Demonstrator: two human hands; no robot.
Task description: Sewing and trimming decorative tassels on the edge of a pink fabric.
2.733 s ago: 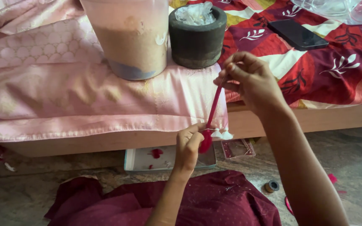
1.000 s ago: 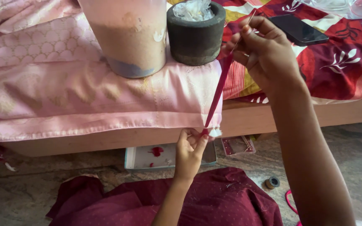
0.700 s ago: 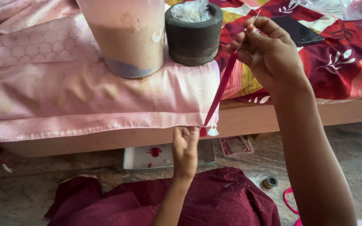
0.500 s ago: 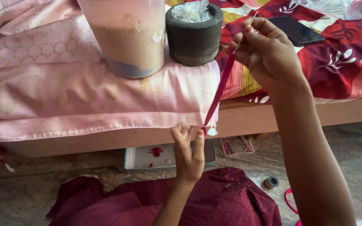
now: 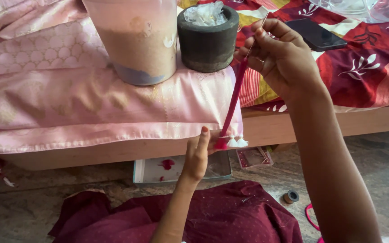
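A: Far left, what lies on the bed?

B: Pink satin cloth, patterned, draped over the wooden bed edge. On it stands a translucent plastic jar partly filled with brownish powder. Just right of the jar, a dark stone mortar with crumpled clear plastic inside.

A: Left hand?

B: Left hand is raised from the lap, in front of the bed edge. Fingers pinch the lower end of a bundle of red thread, next to two small white tassels on the cloth's hem. Narrow grip, closed on the thread.

A: And the thread's run?

B: Taut, slanting up and right from the cloth's hem to the right hand. That hand holds the upper end, fingers closed, and also grips a thin needle pointing up.

A: Further right?

B: Red floral bedsheet with a dark phone lying on it.

A: On the floor?

B: A shallow white tray under the bed, maroon fabric across the lap, a small thread spool to its right.
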